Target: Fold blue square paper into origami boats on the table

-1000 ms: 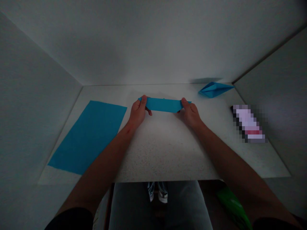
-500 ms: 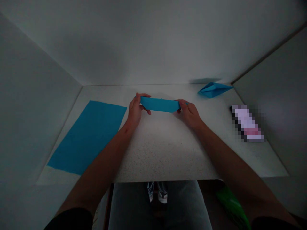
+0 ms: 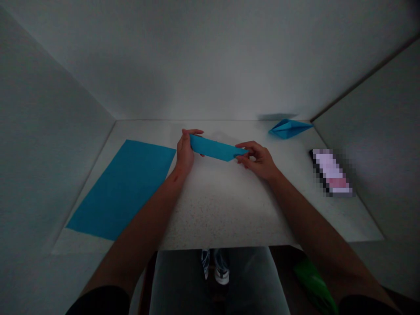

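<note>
A long, narrow folded piece of blue paper (image 3: 214, 148) is held above the middle of the white table (image 3: 223, 210). My left hand (image 3: 184, 153) pinches its left end, fingers curled over the top edge. The right end, which tapers to a point, is gripped between thumb and fingers of my right hand (image 3: 257, 158). The strip tilts slightly, its left end higher than its right.
A flat blue sheet of paper (image 3: 123, 188) lies on the table's left side. A finished blue folded paper shape (image 3: 288, 127) sits at the back right corner. A blurred-out flat object (image 3: 331, 171) rests near the right wall. White walls enclose the table on three sides.
The folded strip has been turned and tilted, its right end dropping lower. My right hand shifted its grip toward the pointed end; my left hand's fingers now curl over the top.
</note>
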Demonstrator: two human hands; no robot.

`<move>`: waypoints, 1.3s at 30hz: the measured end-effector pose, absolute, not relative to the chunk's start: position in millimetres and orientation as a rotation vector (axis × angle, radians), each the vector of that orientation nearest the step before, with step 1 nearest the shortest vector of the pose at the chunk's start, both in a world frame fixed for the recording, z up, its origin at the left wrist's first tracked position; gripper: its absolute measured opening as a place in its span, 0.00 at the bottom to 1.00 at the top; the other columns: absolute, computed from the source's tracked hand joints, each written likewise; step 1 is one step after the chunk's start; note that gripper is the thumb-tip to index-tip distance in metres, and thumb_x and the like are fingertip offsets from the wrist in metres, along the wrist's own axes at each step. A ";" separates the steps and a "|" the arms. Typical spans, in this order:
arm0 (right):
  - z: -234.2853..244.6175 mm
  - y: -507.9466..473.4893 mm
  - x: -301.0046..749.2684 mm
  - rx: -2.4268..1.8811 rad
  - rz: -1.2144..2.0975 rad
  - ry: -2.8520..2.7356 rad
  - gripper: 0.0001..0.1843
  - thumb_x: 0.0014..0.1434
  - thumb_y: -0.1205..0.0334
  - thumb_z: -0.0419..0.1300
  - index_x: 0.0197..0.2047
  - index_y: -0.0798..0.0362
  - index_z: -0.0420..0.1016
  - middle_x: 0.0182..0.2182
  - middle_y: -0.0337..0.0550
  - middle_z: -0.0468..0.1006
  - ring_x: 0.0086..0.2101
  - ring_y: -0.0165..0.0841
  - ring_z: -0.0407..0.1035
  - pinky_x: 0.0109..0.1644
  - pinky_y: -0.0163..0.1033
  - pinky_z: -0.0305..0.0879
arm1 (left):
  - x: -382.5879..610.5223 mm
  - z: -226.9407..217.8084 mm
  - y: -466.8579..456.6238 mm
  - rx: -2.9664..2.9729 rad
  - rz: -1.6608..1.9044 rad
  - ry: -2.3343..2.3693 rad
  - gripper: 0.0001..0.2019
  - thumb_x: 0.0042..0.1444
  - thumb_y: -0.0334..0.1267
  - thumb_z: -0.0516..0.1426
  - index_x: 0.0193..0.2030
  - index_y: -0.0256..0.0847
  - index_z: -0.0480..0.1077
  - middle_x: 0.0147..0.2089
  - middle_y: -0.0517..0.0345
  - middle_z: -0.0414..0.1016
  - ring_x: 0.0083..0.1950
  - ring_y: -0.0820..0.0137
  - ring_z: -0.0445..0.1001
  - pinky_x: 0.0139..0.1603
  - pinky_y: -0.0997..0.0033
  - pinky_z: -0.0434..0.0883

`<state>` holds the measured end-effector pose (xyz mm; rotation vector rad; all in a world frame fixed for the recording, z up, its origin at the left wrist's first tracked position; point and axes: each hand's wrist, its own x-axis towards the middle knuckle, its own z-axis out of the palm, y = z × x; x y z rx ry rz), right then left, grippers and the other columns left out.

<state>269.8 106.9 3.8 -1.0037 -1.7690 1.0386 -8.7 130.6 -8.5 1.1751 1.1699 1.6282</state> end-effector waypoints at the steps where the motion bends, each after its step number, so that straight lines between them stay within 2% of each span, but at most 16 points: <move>1: 3.2 106.5 269.2 -0.991 1.053 -1.759 0.26 0.62 0.43 0.76 0.55 0.49 0.81 0.29 0.35 0.85 0.21 0.27 0.73 0.24 0.33 0.68 | -8.6 -8.2 130.4 1.190 1.647 1.188 0.40 0.68 0.80 0.47 0.44 0.45 0.82 0.39 0.50 0.83 0.35 0.65 0.81 0.32 0.66 0.77; 5: 6.3 103.1 264.9 -0.953 1.053 -1.757 0.23 0.63 0.41 0.75 0.48 0.49 0.78 0.25 0.34 0.83 0.20 0.29 0.72 0.23 0.34 0.68 | -7.7 -6.8 129.2 1.222 1.645 1.177 0.40 0.70 0.79 0.46 0.44 0.46 0.83 0.41 0.50 0.84 0.41 0.63 0.82 0.42 0.64 0.78; 8: 20.5 89.0 264.5 -1.032 0.974 -1.889 0.20 0.70 0.40 0.68 0.47 0.49 0.81 0.33 0.42 0.89 0.22 0.30 0.75 0.28 0.38 0.74 | -7.6 -7.1 131.4 1.194 1.612 1.083 0.41 0.69 0.80 0.46 0.50 0.46 0.83 0.42 0.50 0.84 0.42 0.62 0.82 0.42 0.64 0.77; 10: 33.5 70.9 269.1 -1.168 0.822 -2.006 0.19 0.75 0.42 0.62 0.51 0.48 0.83 0.40 0.45 0.91 0.25 0.32 0.79 0.35 0.40 0.78 | -7.6 -8.9 134.9 1.161 1.617 1.066 0.43 0.66 0.82 0.46 0.52 0.46 0.82 0.42 0.49 0.84 0.41 0.63 0.81 0.39 0.65 0.75; 12: 46.0 48.4 279.2 -1.373 0.585 -2.079 0.19 0.79 0.45 0.57 0.55 0.45 0.84 0.40 0.44 0.91 0.26 0.34 0.80 0.40 0.42 0.78 | -7.5 -11.2 138.4 1.126 1.620 1.087 0.43 0.64 0.83 0.47 0.49 0.45 0.81 0.40 0.49 0.82 0.38 0.64 0.80 0.36 0.66 0.73; 16: 64.9 10.2 313.7 -1.732 0.145 -2.064 0.25 0.82 0.47 0.49 0.63 0.48 0.82 0.36 0.47 0.89 0.27 0.41 0.81 0.38 0.45 0.74 | -6.4 -13.4 139.6 1.078 1.595 1.109 0.41 0.65 0.81 0.48 0.41 0.44 0.79 0.34 0.51 0.79 0.33 0.66 0.75 0.33 0.67 0.70; 21: 80.5 6.4 350.9 -2.275 -0.175 -2.024 0.26 0.82 0.49 0.46 0.66 0.51 0.80 0.30 0.49 0.87 0.32 0.47 0.83 0.37 0.45 0.69 | -4.9 -9.5 135.5 1.096 1.581 1.094 0.40 0.66 0.80 0.48 0.37 0.43 0.79 0.31 0.52 0.77 0.30 0.67 0.73 0.32 0.66 0.68; 25: 82.4 29.9 357.0 -2.570 -0.146 -1.937 0.25 0.82 0.53 0.47 0.66 0.52 0.80 0.34 0.53 0.89 0.39 0.49 0.85 0.43 0.45 0.71 | -3.9 -7.4 134.8 1.099 1.575 1.081 0.37 0.66 0.78 0.51 0.37 0.42 0.79 0.30 0.53 0.76 0.29 0.69 0.70 0.31 0.67 0.67; 29: 70.9 60.0 346.3 -2.559 -0.029 -1.870 0.24 0.82 0.54 0.48 0.64 0.54 0.82 0.41 0.57 0.90 0.44 0.49 0.86 0.50 0.47 0.73 | -3.2 -7.4 133.7 1.088 1.582 1.064 0.33 0.66 0.73 0.56 0.37 0.42 0.80 0.30 0.55 0.75 0.30 0.70 0.69 0.32 0.69 0.68; 31: 61.2 73.7 336.6 -2.453 0.064 -1.830 0.25 0.82 0.54 0.50 0.70 0.56 0.78 0.50 0.60 0.90 0.43 0.46 0.86 0.53 0.46 0.74 | -3.0 -6.7 132.4 1.103 1.585 1.065 0.31 0.66 0.71 0.57 0.37 0.42 0.80 0.30 0.56 0.75 0.30 0.70 0.69 0.32 0.69 0.68; 34: 42.0 86.1 320.6 -2.240 0.191 -1.758 0.30 0.79 0.55 0.56 0.78 0.57 0.66 0.61 0.61 0.86 0.41 0.43 0.84 0.59 0.47 0.74 | -2.7 -4.5 130.3 1.127 1.583 1.067 0.30 0.67 0.70 0.57 0.36 0.42 0.79 0.30 0.56 0.74 0.29 0.70 0.69 0.31 0.69 0.68; 37: 17.9 83.8 307.7 -2.042 0.242 -1.699 0.32 0.75 0.56 0.59 0.78 0.57 0.65 0.64 0.59 0.83 0.37 0.39 0.80 0.60 0.49 0.75 | -2.8 -3.8 129.4 1.151 1.583 1.043 0.29 0.68 0.69 0.58 0.37 0.42 0.79 0.30 0.56 0.73 0.29 0.70 0.68 0.30 0.69 0.67; 39: 1.5 76.3 302.6 -1.902 0.261 -1.667 0.34 0.72 0.54 0.60 0.76 0.57 0.65 0.63 0.59 0.82 0.31 0.36 0.75 0.55 0.50 0.77 | -3.2 -5.3 129.2 1.174 1.573 1.030 0.29 0.68 0.68 0.59 0.38 0.42 0.79 0.30 0.57 0.73 0.29 0.70 0.68 0.30 0.69 0.66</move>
